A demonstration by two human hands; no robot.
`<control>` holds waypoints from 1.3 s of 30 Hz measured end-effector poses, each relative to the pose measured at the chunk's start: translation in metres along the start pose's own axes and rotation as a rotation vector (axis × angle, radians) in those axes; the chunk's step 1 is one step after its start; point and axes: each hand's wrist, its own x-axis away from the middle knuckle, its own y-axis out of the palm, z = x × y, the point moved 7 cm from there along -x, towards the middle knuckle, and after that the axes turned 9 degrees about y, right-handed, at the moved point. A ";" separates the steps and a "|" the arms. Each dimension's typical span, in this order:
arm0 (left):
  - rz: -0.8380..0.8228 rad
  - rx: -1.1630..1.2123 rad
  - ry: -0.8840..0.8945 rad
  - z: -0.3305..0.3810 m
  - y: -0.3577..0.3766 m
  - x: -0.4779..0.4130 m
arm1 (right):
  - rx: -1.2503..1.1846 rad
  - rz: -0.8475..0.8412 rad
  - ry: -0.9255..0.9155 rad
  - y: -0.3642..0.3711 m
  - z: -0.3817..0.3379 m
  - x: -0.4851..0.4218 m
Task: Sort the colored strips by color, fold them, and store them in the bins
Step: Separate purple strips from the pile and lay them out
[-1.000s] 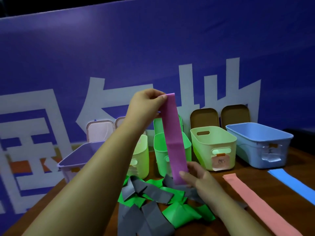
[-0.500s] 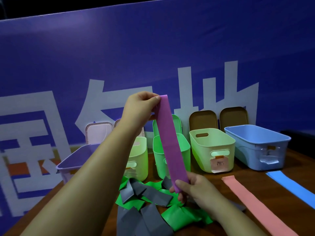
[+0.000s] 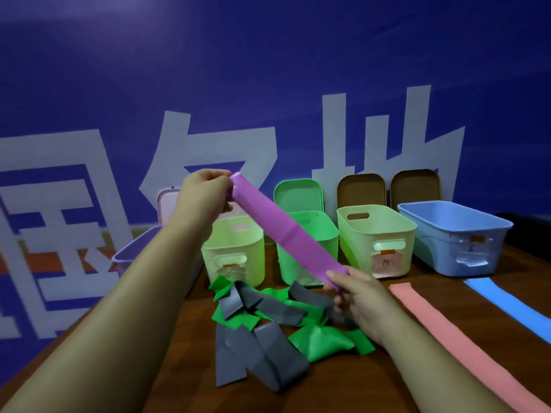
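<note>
Purple strip (image 3: 286, 231) held taut between both hands; sorting looks barely begun.
The left hand (image 3: 205, 195) pinches its upper end and the right hand (image 3: 357, 296) its lower, over mid-table. Below lies a jumbled grey-and-green heap (image 3: 268, 320). A pink strip (image 3: 447, 338) and blue strip (image 3: 512, 305) lie unfolded toward the right edge. Far-edge bins (image 3: 354, 245) show nothing inside.

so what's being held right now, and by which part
The purple strip, by its two ends: the left hand pinches the upper end, the right hand the lower end. It slants between them.
</note>
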 end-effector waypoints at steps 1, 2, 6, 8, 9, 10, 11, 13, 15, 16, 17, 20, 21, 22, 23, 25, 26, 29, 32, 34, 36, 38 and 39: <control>0.004 0.020 -0.042 -0.008 -0.011 0.007 | -0.028 0.017 0.005 -0.002 0.000 -0.002; 0.005 0.037 -0.084 -0.014 -0.022 0.015 | -0.046 0.027 0.004 -0.002 -0.001 -0.005; -0.040 0.024 -0.209 -0.042 -0.068 0.056 | -0.024 0.048 -0.029 0.007 -0.014 -0.011; -0.074 -0.028 -0.251 -0.059 -0.092 0.075 | 0.009 0.065 -0.058 0.020 -0.021 -0.016; -0.093 -0.046 -0.269 -0.067 -0.103 0.085 | 0.030 0.076 -0.077 0.029 -0.024 -0.018; -0.109 -0.053 -0.287 -0.074 -0.113 0.094 | 0.057 0.084 -0.097 0.039 -0.028 -0.021; -0.115 -0.054 -0.304 -0.080 -0.124 0.104 | 0.088 0.089 -0.116 0.050 -0.030 -0.023; -0.091 -0.055 -0.338 -0.091 -0.147 0.121 | 0.148 0.091 -0.149 0.076 -0.033 -0.028; -0.043 -0.024 -0.361 -0.099 -0.168 0.138 | 0.193 0.095 -0.165 0.102 -0.032 -0.031; -0.013 -0.002 -0.361 -0.102 -0.177 0.145 | 0.213 0.092 -0.166 0.116 -0.030 -0.034; 0.019 0.015 -0.353 -0.104 -0.187 0.152 | 0.231 0.083 -0.166 0.130 -0.027 -0.036; 0.104 0.023 -0.313 -0.110 -0.213 0.168 | 0.281 0.054 -0.163 0.172 -0.016 -0.045; 0.125 -0.002 -0.300 -0.113 -0.223 0.172 | 0.288 0.046 -0.157 0.185 -0.012 -0.048; 0.140 -0.032 -0.294 -0.118 -0.232 0.175 | 0.289 0.036 -0.151 0.197 -0.007 -0.051; 0.150 -0.056 -0.295 -0.122 -0.242 0.179 | 0.290 0.026 -0.144 0.208 -0.003 -0.054; 0.170 -0.051 -0.313 -0.131 -0.260 0.187 | 0.299 0.014 -0.126 0.227 0.007 -0.059; 0.186 -0.027 -0.330 -0.136 -0.268 0.191 | 0.306 0.011 -0.109 0.235 0.012 -0.061; 0.212 -0.007 -0.379 -0.144 -0.288 0.203 | 0.311 0.004 -0.034 0.255 0.029 -0.063; 0.226 0.019 -0.426 -0.149 -0.299 0.212 | 0.326 0.011 0.002 0.271 0.043 -0.064; 0.217 -0.005 -0.460 -0.152 -0.305 0.216 | 0.337 0.021 0.012 0.279 0.051 -0.065; 0.195 0.007 -0.490 -0.155 -0.307 0.219 | 0.353 0.034 0.021 0.286 0.057 -0.066; 0.199 0.050 -0.510 -0.157 -0.306 0.224 | 0.387 0.029 0.034 0.293 0.063 -0.069; 0.207 0.064 -0.516 -0.158 -0.306 0.226 | 0.406 0.030 0.043 0.296 0.066 -0.070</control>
